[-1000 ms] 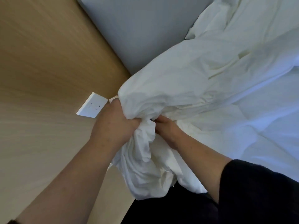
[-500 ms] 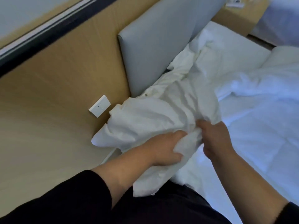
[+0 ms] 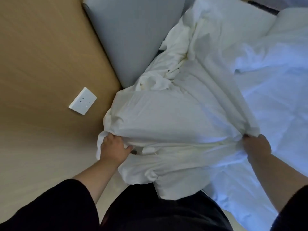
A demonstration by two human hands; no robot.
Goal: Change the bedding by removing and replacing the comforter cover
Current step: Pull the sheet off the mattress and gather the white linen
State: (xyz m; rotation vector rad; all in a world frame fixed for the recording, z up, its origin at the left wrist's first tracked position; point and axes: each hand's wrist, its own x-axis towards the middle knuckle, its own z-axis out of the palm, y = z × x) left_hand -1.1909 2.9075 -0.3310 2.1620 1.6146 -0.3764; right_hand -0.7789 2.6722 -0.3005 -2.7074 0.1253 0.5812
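A white comforter cover (image 3: pixel 175 117) is stretched wide in front of me, over the near corner of the bed. My left hand (image 3: pixel 114 149) grips its left end near the wall, fingers curled into the fabric. My right hand (image 3: pixel 256 147) grips the right end, with the cloth pulled taut between both hands. More crumpled white bedding (image 3: pixel 208 47) runs back toward the headboard. The white comforter (image 3: pixel 275 97) lies flat on the bed to the right. A loose fold of the cover hangs down over my dark clothing.
A grey padded headboard (image 3: pixel 131 34) stands behind the bed. A wooden wall panel (image 3: pixel 41 55) with a white socket plate (image 3: pixel 82 100) fills the left side, close to my left arm. A white pillow (image 3: pixel 293 20) lies at the far right.
My hands were close together, bunching the cover; they have moved apart and now hold it spread wide and taut. The camera has tilted down toward the bed.
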